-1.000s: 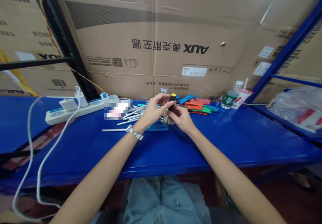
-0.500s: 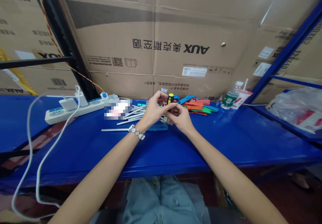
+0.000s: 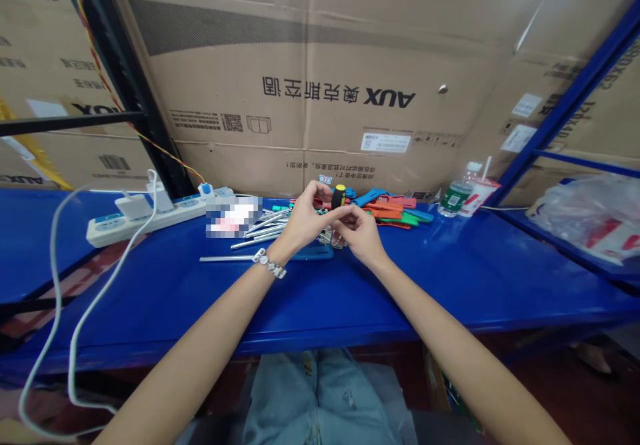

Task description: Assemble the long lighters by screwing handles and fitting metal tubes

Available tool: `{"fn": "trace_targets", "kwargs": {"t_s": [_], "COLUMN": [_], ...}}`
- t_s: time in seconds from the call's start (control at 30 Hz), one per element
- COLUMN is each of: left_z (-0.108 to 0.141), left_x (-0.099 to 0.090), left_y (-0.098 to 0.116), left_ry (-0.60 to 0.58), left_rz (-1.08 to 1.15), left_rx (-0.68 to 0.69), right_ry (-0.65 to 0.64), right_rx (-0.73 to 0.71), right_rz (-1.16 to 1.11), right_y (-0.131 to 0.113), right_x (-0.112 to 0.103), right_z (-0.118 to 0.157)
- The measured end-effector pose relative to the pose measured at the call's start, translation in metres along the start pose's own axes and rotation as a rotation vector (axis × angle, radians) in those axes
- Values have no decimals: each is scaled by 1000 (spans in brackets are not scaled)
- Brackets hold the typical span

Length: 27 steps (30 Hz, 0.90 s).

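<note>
My left hand (image 3: 307, 218) and my right hand (image 3: 361, 230) meet above the blue table, thumbs and fingertips pressed together. What they pinch is mostly hidden by the fingers. A screwdriver handle (image 3: 339, 196), black and yellow, stands upright right by the left fingers; I cannot tell whether either hand grips it. Small metal pieces (image 3: 333, 238) show below the hands. Several silver metal rods (image 3: 263, 232) lie beside my left hand, one apart from them nearer the front. A flat blue plastic piece (image 3: 313, 253) lies under my left wrist. Orange, green and blue plastic pieces (image 3: 393, 208) are heaped behind my right hand.
A white power strip (image 3: 105, 232) with plugs and a loose white cable (image 3: 93, 305) is on the left. A bottle (image 3: 453, 198) and a cup with a straw (image 3: 479, 197) stand at the back right. A large cardboard box (image 3: 300, 138) rises behind the table (image 3: 340, 312).
Almost nothing differs. My hands keep the same pose over the same spot, and the view has shifted very slightly.
</note>
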<state>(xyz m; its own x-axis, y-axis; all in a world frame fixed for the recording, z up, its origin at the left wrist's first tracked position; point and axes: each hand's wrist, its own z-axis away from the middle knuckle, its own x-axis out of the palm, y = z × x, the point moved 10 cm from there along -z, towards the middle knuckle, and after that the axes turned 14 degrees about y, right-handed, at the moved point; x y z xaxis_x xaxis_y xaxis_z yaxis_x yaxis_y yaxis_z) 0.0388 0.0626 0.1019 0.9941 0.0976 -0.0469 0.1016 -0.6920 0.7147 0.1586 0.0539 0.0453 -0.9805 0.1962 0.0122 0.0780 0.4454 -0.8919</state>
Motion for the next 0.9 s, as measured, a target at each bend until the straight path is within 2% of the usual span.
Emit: {"fn": "trace_targets", "kwargs": {"t_s": [0.17,0.37,0.53,0.6,0.77,0.83,0.9], "left_z": [5,0,0,3,34,44,48], "left_x": [10,3,-11,-15,7,13,17], "left_y": [3,-4,3,4,-27,-38,-42], "left_ry": [-177,4,12,-69,-523,-595,-597], "left_rz": [27,14,-76,-171,-329,-364,-370], "left_rx": [0,-11,57,111,125,133,157], "right_ry": [-104,21,-35,-4,104,138,164], "right_rx": [-98,15,-33,-41,-51,-43,-18], "right_rz": [43,10,40,42,39,112,282], "right_y": [-12,3,-3,-7,-11,-6,4], "right_x": [8,0,2,-5,-27,-36,-45], "right_z": [4,1,1,0,-3,-4,-4]}}
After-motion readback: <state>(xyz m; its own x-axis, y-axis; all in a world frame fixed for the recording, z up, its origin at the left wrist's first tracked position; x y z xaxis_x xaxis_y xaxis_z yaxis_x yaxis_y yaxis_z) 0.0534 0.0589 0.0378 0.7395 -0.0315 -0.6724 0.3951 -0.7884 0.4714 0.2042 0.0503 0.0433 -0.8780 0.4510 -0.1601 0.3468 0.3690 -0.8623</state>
